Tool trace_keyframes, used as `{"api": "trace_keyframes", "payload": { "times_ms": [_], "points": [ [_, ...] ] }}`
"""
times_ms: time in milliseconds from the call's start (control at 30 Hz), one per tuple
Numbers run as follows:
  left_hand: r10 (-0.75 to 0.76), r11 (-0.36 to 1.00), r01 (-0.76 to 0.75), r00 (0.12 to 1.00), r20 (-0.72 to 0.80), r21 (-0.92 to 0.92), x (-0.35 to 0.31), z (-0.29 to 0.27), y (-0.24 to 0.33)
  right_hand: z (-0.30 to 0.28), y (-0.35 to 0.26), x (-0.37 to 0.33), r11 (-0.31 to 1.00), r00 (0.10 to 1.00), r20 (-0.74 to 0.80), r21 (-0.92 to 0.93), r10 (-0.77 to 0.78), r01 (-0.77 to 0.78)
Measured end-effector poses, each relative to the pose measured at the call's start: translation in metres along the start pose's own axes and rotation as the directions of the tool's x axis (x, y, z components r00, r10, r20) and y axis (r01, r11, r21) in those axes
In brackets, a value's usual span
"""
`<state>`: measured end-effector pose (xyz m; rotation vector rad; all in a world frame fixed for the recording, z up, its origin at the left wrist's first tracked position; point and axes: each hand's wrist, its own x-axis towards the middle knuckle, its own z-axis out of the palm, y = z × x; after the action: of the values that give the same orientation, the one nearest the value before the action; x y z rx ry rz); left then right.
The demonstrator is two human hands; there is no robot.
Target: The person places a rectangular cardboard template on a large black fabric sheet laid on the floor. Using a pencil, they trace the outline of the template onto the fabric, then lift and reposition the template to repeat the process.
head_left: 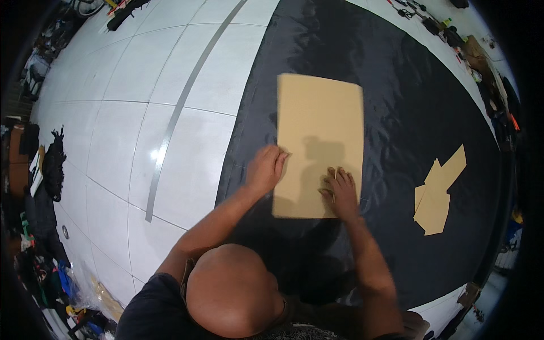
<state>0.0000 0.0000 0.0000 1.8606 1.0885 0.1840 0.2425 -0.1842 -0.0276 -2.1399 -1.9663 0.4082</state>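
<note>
A tan rectangular sheet of card or stiff paper (pixel 317 113) lies flat on a black mat, its long side running away from me. My left hand (pixel 266 169) is closed at the sheet's left edge, with thumb and fingers pinching it. On the lower right of the sheet rests my right hand (pixel 342 194), fingers bent and touching the surface. A thin pale stick (pixel 335 174), perhaps a pencil, shows between those fingers; its kind is too small to make out. My shadow falls over the sheet's lower half.
Several angular tan cut pieces (pixel 435 195) lie overlapping on the black mat (pixel 396 130) to the right. White floor tiles (pixel 122 130) with a grey strip (pixel 175 113) stretch along the left. Clutter, bags and tools line the far left and right edges.
</note>
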Motion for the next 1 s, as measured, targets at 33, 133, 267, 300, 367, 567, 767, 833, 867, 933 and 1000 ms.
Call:
{"api": "trace_keyframes", "payload": {
  "times_ms": [33, 133, 267, 300, 367, 567, 767, 833, 867, 933, 1000],
  "points": [
    [0.128, 0.990, -0.121, 0.986, -0.107, 0.077, 0.001, -0.007, 0.001, -0.016, 0.012, 0.001, 0.995, 0.995, 0.030, -0.009, -0.094, 0.095],
    [0.365, 0.858, -0.259, 0.915, -0.172, 0.443, -0.011, -0.008, -0.022, -0.043, 0.040, -0.014, 0.991, 0.992, 0.112, -0.114, -0.050, 0.063],
    [0.381, 0.819, -0.247, 0.909, -0.168, 0.518, -0.007, 0.023, -0.032, -0.054, 0.071, -0.027, 0.947, 0.960, -0.190, -0.207, 0.206, -0.244],
    [0.314, 0.825, -0.158, 0.926, -0.207, 0.543, -0.009, 0.030, -0.030, -0.050, 0.074, -0.034, 0.947, 0.928, -0.247, -0.087, 0.280, -0.309],
    [0.193, 0.821, -0.006, 0.944, -0.267, 0.572, -0.012, 0.044, -0.027, -0.039, 0.075, -0.038, 0.893, 0.823, -0.348, 0.139, 0.449, -0.429],
    [0.240, 0.757, -0.009, 0.934, -0.265, 0.653, -0.005, 0.035, -0.038, -0.040, 0.090, -0.060, 0.644, 0.543, -0.350, 0.351, 0.763, -0.680],
    [0.223, 0.762, 0.001, 0.938, -0.264, 0.647, -0.014, 0.053, -0.027, -0.051, 0.086, -0.078, 0.638, 0.593, -0.234, 0.289, 0.770, -0.714],
    [0.233, 0.759, -0.007, 0.937, -0.262, 0.651, -0.014, 0.053, -0.027, -0.045, 0.081, -0.069, 0.622, 0.572, -0.247, 0.256, 0.782, -0.740],
    [0.229, 0.765, -0.011, 0.939, -0.256, 0.644, -0.015, 0.053, -0.027, -0.044, 0.079, -0.067, 0.607, 0.557, -0.244, 0.263, 0.794, -0.750],
    [0.209, 0.769, -0.001, 0.945, -0.250, 0.639, -0.019, 0.052, -0.028, -0.041, 0.076, -0.063, 0.579, 0.531, -0.231, 0.280, 0.815, -0.766],
    [0.186, 0.770, 0.018, 0.950, -0.251, 0.638, -0.025, 0.055, -0.028, -0.037, 0.075, -0.063, 0.599, 0.547, -0.248, 0.267, 0.800, -0.755]
  ]
}}
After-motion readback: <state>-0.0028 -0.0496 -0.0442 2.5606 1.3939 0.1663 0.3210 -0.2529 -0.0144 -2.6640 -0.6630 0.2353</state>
